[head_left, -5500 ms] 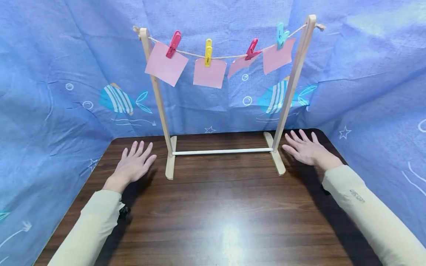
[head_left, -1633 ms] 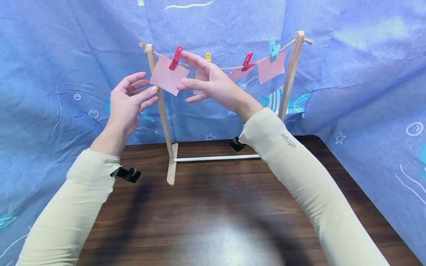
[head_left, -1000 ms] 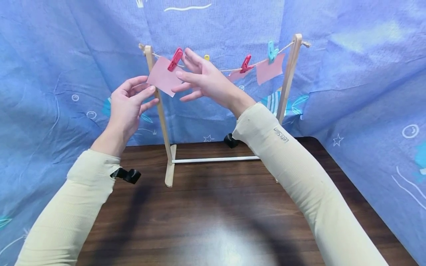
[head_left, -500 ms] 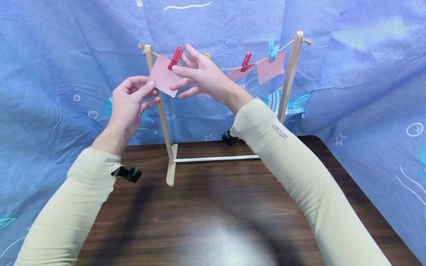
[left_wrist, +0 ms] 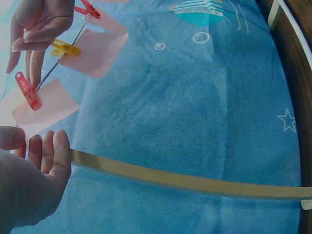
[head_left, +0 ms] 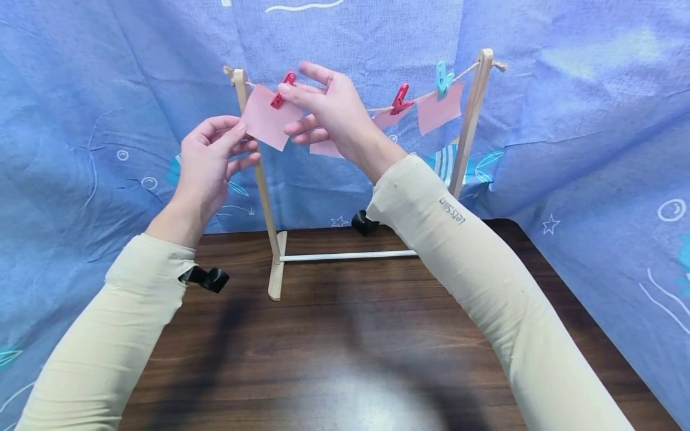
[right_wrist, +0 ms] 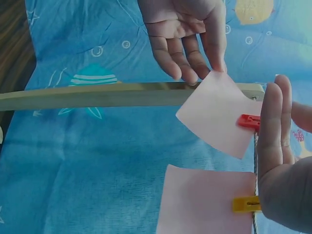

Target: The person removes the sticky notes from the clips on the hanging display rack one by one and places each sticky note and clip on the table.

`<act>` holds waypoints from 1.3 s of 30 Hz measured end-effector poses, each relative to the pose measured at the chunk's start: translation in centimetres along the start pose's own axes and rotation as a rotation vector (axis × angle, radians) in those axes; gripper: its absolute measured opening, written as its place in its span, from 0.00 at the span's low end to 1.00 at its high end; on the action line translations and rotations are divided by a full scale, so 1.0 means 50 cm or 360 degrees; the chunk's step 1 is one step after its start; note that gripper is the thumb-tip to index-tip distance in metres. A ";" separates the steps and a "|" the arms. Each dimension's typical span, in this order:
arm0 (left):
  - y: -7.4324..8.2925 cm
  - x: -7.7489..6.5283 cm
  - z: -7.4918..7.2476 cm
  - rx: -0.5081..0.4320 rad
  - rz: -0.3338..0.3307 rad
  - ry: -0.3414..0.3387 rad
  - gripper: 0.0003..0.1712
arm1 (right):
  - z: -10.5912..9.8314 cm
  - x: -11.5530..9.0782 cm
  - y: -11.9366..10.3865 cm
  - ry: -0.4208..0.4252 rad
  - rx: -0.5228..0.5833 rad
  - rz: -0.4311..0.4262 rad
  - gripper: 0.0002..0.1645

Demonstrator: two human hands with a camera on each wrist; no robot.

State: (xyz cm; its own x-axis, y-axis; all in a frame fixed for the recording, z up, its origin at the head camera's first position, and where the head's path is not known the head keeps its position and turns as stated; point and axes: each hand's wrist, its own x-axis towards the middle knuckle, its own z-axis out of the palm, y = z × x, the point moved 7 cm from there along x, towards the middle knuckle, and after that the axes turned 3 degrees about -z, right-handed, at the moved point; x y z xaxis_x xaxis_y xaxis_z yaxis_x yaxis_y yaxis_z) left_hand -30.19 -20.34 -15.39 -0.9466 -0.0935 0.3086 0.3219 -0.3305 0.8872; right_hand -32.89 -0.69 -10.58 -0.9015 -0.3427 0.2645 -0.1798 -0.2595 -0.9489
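A pink paper square (head_left: 268, 120) hangs from the rope at the left, clipped by a red clothespin (head_left: 283, 93). My left hand (head_left: 207, 158) pinches its left corner between thumb and fingers; the right wrist view shows this corner (right_wrist: 214, 80) under the thumb. Beside the red clothespin is my right hand (head_left: 342, 114), its fingers fairly straight and spread. In the head view its thumb tip overlaps the clip; whether it presses on it I cannot tell. Behind this hand hangs a second pink paper (left_wrist: 97, 51) on a yellow clothespin (left_wrist: 66, 48).
The rope runs between two wooden posts (head_left: 471, 131), joined low down by a white rod (head_left: 347, 256). Further right hang a paper on another red clothespin (head_left: 400, 100) and one on a light blue clothespin (head_left: 443, 81). A dark wooden table (head_left: 323, 335) lies below, with blue cloth behind.
Both hands have risen from the table to the left paper. My left hand has closed on its corner, and my right thumb has moved up onto the red clothespin.
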 end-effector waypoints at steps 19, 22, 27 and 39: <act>-0.004 0.002 0.000 -0.0005 0.0057 0.0000 0.16 | 0.003 -0.004 -0.004 0.0064 -0.0123 -0.0008 0.28; -0.004 0.002 0.000 0.0028 0.0058 0.0015 0.16 | 0.003 -0.001 -0.004 0.0051 -0.0144 -0.0004 0.28; -0.006 0.002 -0.001 0.0080 0.0053 0.0045 0.16 | 0.003 0.004 -0.003 0.0034 -0.0173 -0.0013 0.28; -0.009 0.009 0.004 0.0044 0.0045 0.0028 0.15 | -0.003 0.006 -0.009 0.0041 -0.0164 -0.0015 0.26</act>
State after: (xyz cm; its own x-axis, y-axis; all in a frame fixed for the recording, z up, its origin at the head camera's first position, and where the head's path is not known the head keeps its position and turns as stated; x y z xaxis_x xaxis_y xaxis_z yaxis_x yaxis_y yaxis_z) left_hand -30.77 -20.05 -15.55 -0.9372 -0.1192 0.3277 0.3486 -0.3012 0.8876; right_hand -33.12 -0.54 -10.12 -0.9090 -0.3171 0.2704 -0.2268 -0.1681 -0.9593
